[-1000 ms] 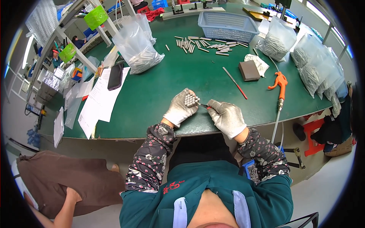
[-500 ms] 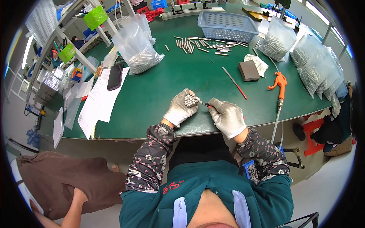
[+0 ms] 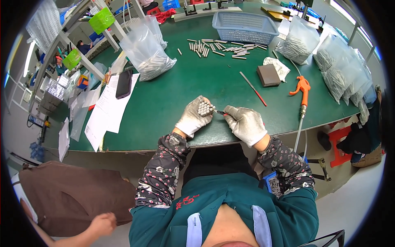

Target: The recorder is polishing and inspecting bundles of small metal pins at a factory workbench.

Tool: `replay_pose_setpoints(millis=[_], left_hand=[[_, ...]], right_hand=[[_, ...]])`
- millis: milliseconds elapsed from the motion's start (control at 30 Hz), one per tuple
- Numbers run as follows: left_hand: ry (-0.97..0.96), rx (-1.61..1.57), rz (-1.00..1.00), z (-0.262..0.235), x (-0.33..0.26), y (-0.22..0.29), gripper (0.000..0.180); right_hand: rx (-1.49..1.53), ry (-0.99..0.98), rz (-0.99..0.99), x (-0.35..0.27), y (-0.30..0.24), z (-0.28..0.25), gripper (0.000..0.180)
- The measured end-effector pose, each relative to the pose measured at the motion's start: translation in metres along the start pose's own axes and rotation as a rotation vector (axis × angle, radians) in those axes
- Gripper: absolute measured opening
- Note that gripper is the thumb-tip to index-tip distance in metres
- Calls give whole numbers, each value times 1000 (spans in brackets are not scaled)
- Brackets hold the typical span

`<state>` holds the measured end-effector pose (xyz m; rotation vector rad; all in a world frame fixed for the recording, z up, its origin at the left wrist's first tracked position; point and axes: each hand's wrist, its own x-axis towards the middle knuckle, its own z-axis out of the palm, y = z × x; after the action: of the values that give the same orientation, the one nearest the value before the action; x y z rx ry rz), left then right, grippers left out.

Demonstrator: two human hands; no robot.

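My left hand (image 3: 192, 117), in a whitish work glove with bare fingertips showing, is closed around a bundle of metal pins (image 3: 204, 109), their round ends facing up. In my gloved right hand (image 3: 247, 126) is a slim hand tool (image 3: 220, 112) with a dark metal tip and some red on it. Its tip reaches the right edge of the bundle; whether it touches a pin I cannot tell. Most of the tool is hidden in the glove. Beyond my hands, a red-handled file (image 3: 253, 89) lies on the green table (image 3: 181, 86).
Loose metal pins (image 3: 204, 48) lie before a blue basket (image 3: 242, 31). Bags of pins (image 3: 154, 66) stand left and right. A brown block (image 3: 268, 76), a white cloth (image 3: 282, 69) and an orange air gun (image 3: 303, 88) are rightward; papers (image 3: 105, 111) and a phone (image 3: 124, 84) leftward. Someone stands at left.
My hands keep nearly the same place and hold, with the tool tip still at the bundle. At the lower left the other person's hand has moved away from their clothing, to the right.
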<state>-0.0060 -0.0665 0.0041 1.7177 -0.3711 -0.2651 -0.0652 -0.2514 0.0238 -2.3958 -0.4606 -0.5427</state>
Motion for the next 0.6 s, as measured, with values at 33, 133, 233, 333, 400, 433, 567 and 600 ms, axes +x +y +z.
replay_pose_setpoints(millis=[33, 133, 233, 333, 400, 433, 567, 600], left_hand=[[-1, -13, -19, 0, 0, 2, 33], [-9, -16, -5, -1, 0, -1, 32], [3, -3, 5, -1, 1, -3, 33], [-15, -5, 7, -3, 1, -5, 33], [-10, -3, 18, -3, 2, -7, 33], [-3, -4, 29, -3, 2, -7, 33], [-20, -63, 20, -3, 2, -8, 33], [-15, -42, 33, -3, 2, -8, 33]], right_hand=[[-1, -10, 6, 0, 1, -1, 15], [16, -3, -8, -1, 3, 1, 14], [17, -13, -14, -1, 1, -1, 14], [14, -6, -21, 0, 0, -1, 13], [9, -9, -15, 0, 1, -1, 14], [4, -14, -12, 0, 1, 0, 16], [-12, -31, -13, 1, 2, -1, 15], [-19, -29, -32, 1, 1, -2, 15]])
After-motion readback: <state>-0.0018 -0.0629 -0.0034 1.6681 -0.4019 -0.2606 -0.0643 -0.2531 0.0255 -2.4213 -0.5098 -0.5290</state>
